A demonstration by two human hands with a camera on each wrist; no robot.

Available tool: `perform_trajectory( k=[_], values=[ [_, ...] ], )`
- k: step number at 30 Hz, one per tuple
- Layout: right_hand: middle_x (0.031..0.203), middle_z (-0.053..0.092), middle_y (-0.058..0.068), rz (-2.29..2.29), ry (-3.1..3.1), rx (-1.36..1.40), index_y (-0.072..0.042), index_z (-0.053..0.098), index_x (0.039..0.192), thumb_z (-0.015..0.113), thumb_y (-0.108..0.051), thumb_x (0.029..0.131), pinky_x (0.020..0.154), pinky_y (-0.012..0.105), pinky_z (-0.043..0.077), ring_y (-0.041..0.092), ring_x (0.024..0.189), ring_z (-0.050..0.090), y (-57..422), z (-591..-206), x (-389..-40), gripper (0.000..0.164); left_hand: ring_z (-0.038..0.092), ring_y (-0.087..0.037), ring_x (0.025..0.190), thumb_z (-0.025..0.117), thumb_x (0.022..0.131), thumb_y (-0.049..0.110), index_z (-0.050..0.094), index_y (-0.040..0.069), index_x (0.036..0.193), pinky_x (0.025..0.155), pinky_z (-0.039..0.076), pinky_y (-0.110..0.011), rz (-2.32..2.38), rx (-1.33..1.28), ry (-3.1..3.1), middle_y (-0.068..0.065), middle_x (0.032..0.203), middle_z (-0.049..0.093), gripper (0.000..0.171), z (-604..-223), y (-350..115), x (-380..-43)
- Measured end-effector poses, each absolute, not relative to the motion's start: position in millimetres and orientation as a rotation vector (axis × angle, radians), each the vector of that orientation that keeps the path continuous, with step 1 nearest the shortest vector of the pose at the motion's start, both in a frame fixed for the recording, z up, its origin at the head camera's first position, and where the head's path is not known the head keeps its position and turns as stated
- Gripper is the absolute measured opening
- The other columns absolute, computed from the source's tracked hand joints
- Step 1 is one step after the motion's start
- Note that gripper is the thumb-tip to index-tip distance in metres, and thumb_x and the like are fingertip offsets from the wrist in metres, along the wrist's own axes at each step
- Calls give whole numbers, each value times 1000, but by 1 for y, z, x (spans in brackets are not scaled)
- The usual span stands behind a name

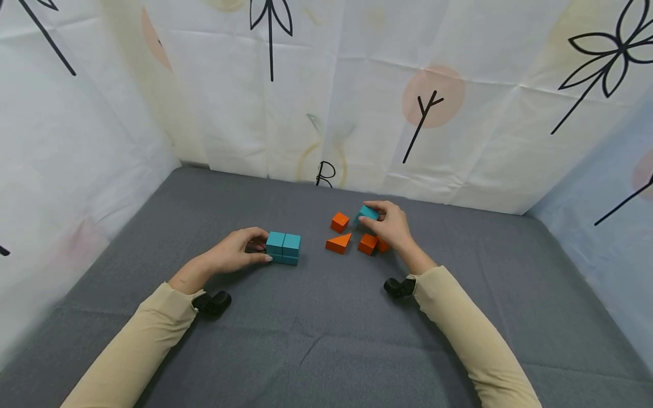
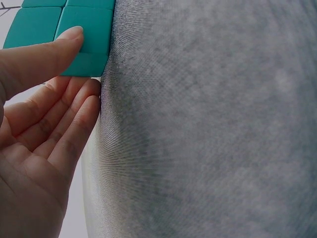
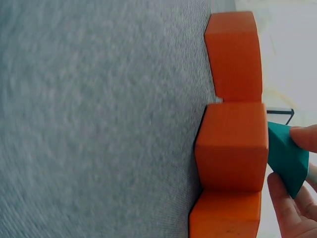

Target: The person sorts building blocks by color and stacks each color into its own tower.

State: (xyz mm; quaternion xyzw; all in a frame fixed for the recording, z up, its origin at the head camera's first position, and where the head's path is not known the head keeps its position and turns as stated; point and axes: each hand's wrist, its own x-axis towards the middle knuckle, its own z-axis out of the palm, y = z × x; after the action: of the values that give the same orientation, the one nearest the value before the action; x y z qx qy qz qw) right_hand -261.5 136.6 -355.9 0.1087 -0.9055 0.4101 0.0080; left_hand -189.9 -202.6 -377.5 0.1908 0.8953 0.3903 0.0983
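Beside a low stack of teal blocks (image 1: 283,245) on the cloth, my left hand (image 1: 232,252) holds the stack's left end. Its thumb (image 2: 69,42) rests on a front face, with the fingers curled behind the end. To the right, my right hand (image 1: 391,226) pinches a single teal block (image 1: 368,213) between thumb and fingers, behind the orange pieces. The right wrist view shows this teal block (image 3: 288,156) tilted and partly covered by an orange cube (image 3: 232,148). Whether it touches the cloth I cannot tell.
An orange cube (image 1: 339,222), an orange triangular block (image 1: 339,243) and another orange cube (image 1: 367,244) lie between the hands. A further orange piece (image 1: 382,245) is partly hidden by the right hand. Printed curtains (image 1: 357,113) border the grey cloth-covered surface (image 1: 316,340).
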Motion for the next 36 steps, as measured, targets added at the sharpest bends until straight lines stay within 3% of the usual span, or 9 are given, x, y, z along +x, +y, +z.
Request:
perform_trajectory(
  k=[28, 36],
  values=[
    [118, 64, 17, 1533, -2663, 587, -4, 62, 122, 76, -15, 83, 97, 40, 51, 30, 109, 62, 111, -355, -245, 42, 58, -37, 112, 67, 90, 11, 54, -6, 121, 97, 49, -47, 1134, 570, 2663, -21, 117, 59, 38, -377, -203, -191],
    [119, 61, 28, 1583, -2651, 654, 10, 58, 121, 71, -1, 84, 99, 47, 49, 40, 109, 60, 93, -319, -212, 41, 58, -37, 112, 67, 90, 12, 54, -6, 122, 97, 49, -47, 1142, 573, 2655, -22, 117, 59, 38, -378, -204, -191]
  ],
)
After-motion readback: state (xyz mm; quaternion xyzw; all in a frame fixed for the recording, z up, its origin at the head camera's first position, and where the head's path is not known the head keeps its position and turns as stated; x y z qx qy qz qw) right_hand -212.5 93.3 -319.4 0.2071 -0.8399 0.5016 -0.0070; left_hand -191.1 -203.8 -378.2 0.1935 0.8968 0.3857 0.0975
